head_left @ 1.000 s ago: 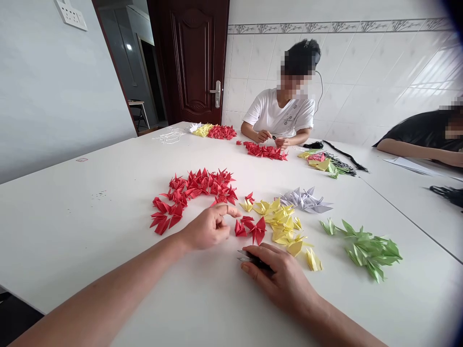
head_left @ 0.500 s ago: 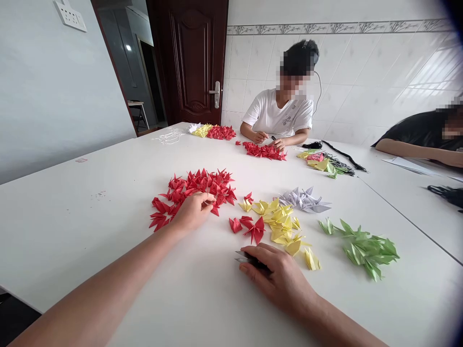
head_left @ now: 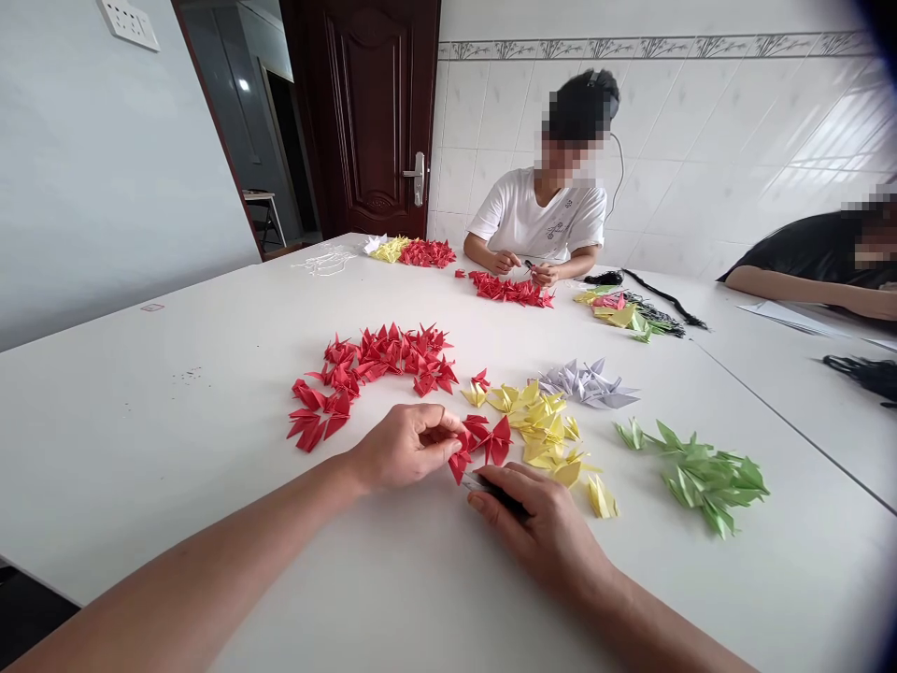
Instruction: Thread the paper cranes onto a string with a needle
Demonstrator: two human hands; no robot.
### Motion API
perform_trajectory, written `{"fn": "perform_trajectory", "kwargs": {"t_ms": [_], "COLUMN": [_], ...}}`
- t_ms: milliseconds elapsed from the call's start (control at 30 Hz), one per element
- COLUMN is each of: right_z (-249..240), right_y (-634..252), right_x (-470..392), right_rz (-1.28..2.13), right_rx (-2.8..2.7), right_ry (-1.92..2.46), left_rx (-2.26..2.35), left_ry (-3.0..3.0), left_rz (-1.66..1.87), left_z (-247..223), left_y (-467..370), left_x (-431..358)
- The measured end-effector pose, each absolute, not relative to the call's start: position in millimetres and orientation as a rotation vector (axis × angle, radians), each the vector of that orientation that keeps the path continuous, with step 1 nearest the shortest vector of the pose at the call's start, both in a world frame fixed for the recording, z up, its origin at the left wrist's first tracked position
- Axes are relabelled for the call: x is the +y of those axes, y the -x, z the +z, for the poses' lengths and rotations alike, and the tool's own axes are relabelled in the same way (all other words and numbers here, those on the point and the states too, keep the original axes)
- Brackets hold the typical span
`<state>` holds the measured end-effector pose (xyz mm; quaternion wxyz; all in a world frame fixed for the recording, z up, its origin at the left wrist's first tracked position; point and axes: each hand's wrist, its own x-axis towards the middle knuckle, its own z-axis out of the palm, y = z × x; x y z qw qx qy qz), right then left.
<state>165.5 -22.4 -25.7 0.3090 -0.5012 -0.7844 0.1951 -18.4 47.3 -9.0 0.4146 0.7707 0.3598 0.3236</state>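
Between thumb and fingertips my left hand (head_left: 403, 449) pinches a red paper crane (head_left: 459, 458) low over the table. Close to its right, my right hand (head_left: 543, 519) is wrapped round a small black-handled cutter (head_left: 499, 490), its metal tip pointing left at the crane. Other red cranes (head_left: 497, 439) lie just beyond the two hands. A curved pile of red cranes (head_left: 392, 350) spreads behind my left hand. Yellow cranes (head_left: 547, 430) sit beyond my right hand, with pale lilac ones (head_left: 587, 383) behind them and green ones (head_left: 715, 481) to the right.
Across the white table (head_left: 175, 449) sits a person in a white shirt (head_left: 543, 220), hands behind a row of red cranes (head_left: 511, 290). Black cords (head_left: 665, 297) and mixed cranes lie right of that. Another person's forearm (head_left: 805, 285) rests near papers at the far right.
My left hand has come from the red pile rightward and nearer, to the cutter tip, and now holds a red crane there. My right hand has barely moved.
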Motion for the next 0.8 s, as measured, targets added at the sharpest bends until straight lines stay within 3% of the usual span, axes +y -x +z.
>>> {"fn": "perform_trajectory", "kwargs": {"t_ms": [800], "right_z": [-24.4], "right_y": [-164.0], "right_x": [-20.6], "right_rz": [0.463], "right_rx": [-2.052], "right_ry": [1.406], "left_rx": [0.814], "left_ry": [-1.98], "left_rz": [0.785], "left_z": [-7.8], "left_y": [18.0], "left_x": [41.6]}}
